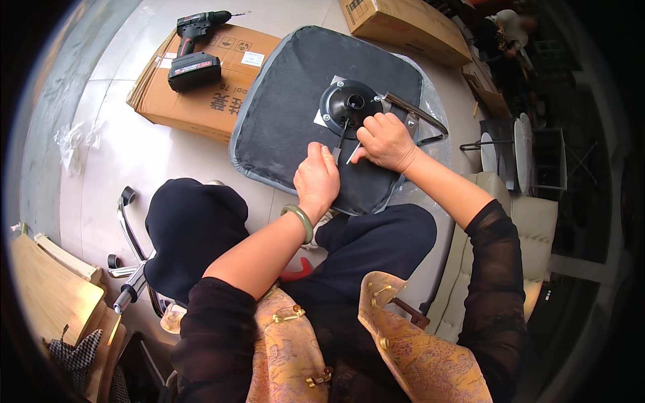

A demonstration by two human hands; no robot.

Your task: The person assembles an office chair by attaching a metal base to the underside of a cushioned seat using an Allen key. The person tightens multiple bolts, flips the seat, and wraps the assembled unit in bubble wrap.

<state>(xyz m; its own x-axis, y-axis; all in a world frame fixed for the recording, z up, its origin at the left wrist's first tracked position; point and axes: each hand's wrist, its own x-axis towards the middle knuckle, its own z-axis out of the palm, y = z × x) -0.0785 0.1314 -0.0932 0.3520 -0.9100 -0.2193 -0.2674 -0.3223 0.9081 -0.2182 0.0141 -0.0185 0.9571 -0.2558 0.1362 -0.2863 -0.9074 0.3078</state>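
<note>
An upturned dark cushioned chair seat [269, 114] leans before my legs. A round black mounting plate [355, 101] is fixed to its underside with screws. From the plate a thin black lever [340, 144] with a flat grey end runs toward me. My left hand [317, 176], with a bangle on its wrist, is closed at the lever's flat end; its palm is hidden. My right hand [388, 142] is closed just right of the lever, by the plate's near edge. A thin pale rod [354, 153] sticks out below its fingers; its other end is hidden.
A black cordless drill [195, 50] lies on a cardboard box [191, 111] at the far left. A bent metal bar [423, 117] juts from the seat's right side. At left lies a chrome wheeled chair base [138, 269]. Another box [410, 27] and a cream padded chair [494, 235] stand at right.
</note>
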